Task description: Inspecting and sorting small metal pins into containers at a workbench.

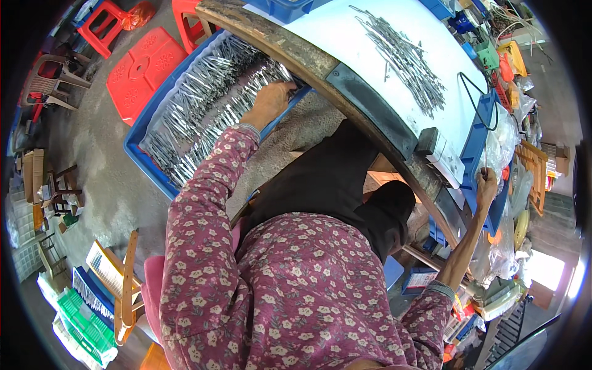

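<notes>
My left hand (270, 102) reaches over the near right corner of a blue tray (137, 147). Its fingers curl down at the tray's rim, and whatever they grip is hidden. Rows of thin silvery metal rods (200, 92) fill the tray on a pale lining. Off to the right, my right hand (487, 182) is closed in a pinch by a long blue bin (473, 145). A thin dark rod seems to rise from its fingertips. On the table's white top (333, 46) lies a loose heap of similar metal rods (404, 61).
A worn wooden table edge (277, 40) curves past my knees, with a dark pad (370, 110) on it. A small white box-like device (443, 161) stands near the bin. Red plastic stools (145, 71) are at the far left. Clear plastic bags (507, 132) crowd the right.
</notes>
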Motion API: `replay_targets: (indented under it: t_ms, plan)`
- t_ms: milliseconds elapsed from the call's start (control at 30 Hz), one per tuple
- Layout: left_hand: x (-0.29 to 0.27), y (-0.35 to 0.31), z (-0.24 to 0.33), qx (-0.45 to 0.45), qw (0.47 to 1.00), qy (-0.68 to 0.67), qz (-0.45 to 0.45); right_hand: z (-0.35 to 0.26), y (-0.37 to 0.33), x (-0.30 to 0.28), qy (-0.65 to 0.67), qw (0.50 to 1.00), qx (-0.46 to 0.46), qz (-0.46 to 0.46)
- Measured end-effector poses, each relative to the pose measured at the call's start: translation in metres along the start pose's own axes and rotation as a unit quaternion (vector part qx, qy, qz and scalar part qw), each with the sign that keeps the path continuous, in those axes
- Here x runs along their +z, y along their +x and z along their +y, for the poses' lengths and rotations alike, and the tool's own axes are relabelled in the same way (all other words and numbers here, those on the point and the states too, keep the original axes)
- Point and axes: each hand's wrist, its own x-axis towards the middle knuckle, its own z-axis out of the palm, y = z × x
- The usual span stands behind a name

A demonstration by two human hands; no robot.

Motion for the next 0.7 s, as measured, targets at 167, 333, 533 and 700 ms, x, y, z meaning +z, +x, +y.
replay_targets:
  t_ms: [167,333,533,700]
  plan:
    - [0.000,0.005,0.001,0.025,0.989,0.148,-0.009,-0.001,0.000,-0.003,-0.006,1.000,0.006,0.001]
    - [-0.001,0.016,-0.013,0.116,0.971,0.205,0.043,-0.001,0.000,-0.001,0.015,1.000,-0.002,-0.001]
    - [0.002,0.012,-0.012,0.125,0.971,0.201,0.004,0.011,0.003,0.003,0.017,1.000,-0.012,-0.003]
    - [0.000,0.012,-0.011,0.136,0.974,0.179,-0.037,0.008,0.001,0.000,0.009,1.000,0.000,-0.006]
